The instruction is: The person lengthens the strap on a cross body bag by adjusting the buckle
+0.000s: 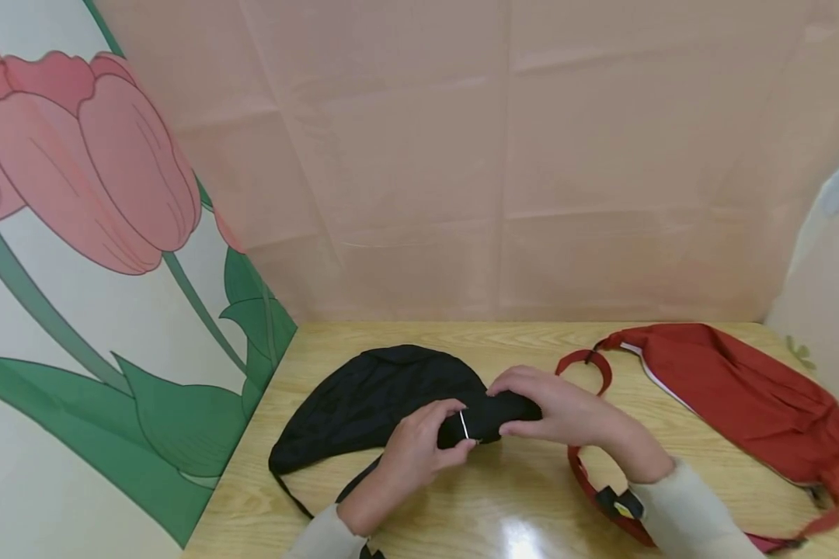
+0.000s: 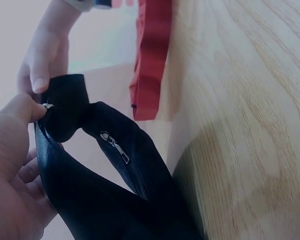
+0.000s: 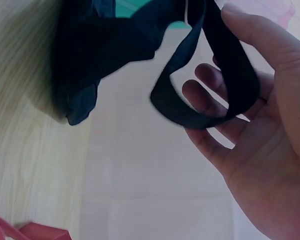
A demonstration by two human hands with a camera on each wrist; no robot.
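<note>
A black waist bag lies on the wooden table, its curved side toward the back wall. In front of its right end, both hands hold the bag's wide black strap. My left hand pinches it between thumb and fingers beside a thin white strip. To the right, my right hand grips the looped part, thumb below and fingers above in the head view. The right wrist view shows this strap loop hanging within the bent fingers. A metal zipper pull shows on the bag in the left wrist view.
A red waist bag lies at the table's right side. Its red strap curves beneath the right forearm, with a black buckle on it. A beige backdrop stands behind the table, and a tulip-print sheet to the left.
</note>
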